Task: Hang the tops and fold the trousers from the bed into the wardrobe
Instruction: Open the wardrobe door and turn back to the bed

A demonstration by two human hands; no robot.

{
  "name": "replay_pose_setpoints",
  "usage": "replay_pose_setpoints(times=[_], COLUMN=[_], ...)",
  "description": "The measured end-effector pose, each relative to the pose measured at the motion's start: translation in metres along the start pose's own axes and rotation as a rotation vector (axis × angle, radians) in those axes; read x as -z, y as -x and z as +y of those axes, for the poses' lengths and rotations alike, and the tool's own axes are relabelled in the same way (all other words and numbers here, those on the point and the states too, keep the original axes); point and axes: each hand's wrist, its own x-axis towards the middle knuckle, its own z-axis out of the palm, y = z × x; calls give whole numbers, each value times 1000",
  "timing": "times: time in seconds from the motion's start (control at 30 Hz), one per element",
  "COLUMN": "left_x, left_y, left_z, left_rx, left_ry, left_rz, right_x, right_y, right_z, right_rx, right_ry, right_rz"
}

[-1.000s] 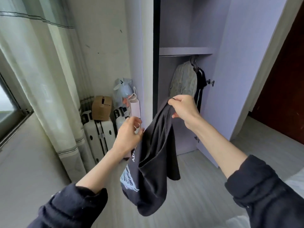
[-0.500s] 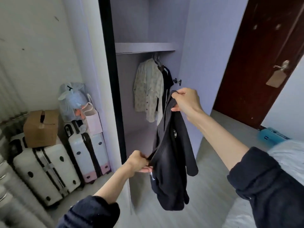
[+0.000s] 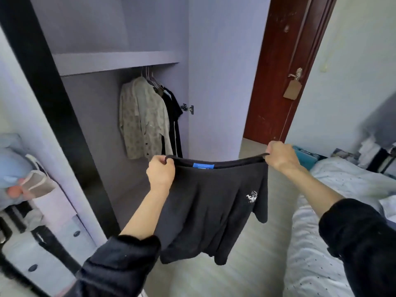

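A black T-shirt [image 3: 210,206] with a blue neck label and a small white chest print hangs spread between my hands, in front of the open wardrobe [image 3: 120,61]. My left hand [image 3: 160,173] grips its top edge on the left. My right hand [image 3: 280,156] grips the top edge on the right. Inside the wardrobe, a pale patterned shirt [image 3: 141,121] and dark garments [image 3: 173,116] hang on hangers under the shelf. The bed [image 3: 334,189] with its dotted white cover lies at the right.
The wardrobe door [image 3: 216,78] stands open to the right of the hanging space. A dark red room door [image 3: 282,67] with a tag on its handle is behind it. Suitcases [image 3: 38,249] and bags [image 3: 15,168] stand at the left. A blue box [image 3: 306,157] sits near the bed.
My view has swung right toward the bed and door. My left hand has risen from the shirt's lower part to its top edge, and the shirt now hangs spread wide between both hands.
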Motion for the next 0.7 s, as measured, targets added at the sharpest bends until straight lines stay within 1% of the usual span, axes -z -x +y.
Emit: replay_pose_setpoints(times=[0.07, 0.17, 0.27, 0.33, 0.37, 0.43, 0.5, 0.6, 0.7], left_x=[-9, -26, -40, -50, -55, -62, -65, -65, -54], left_y=[-16, -43, -75, -98, -111, -131, -143, -159, -172], left_z=[10, 22, 26, 25, 24, 26, 26, 25, 20], left_rx=[-47, -97, -112, -92, -68, -6, 28, 9, 18], left_ry=[8, -1, -33, -84, -86, -74, -119, -194, -241], left_rz=[30, 44, 52, 28, -14, -109, -143, -149, -189], right_x=[-3, -10, -19, -28, -35, -49, -66, -86, -100], right_y=[-12, -38, -72, -98, -113, -140, -162, -192, -214], right_z=[4, 5, 0, -5, -7, -12, -14, -27, -48], right_rx=[45, 148, 297, 333, 337, 361, 394, 468, 530], right_ry=[18, -113, -144, -159, -159, -105, -17, 76, 98], right_rz=[-65, -123, -283, -428, -491, -584, -647, -625, -535])
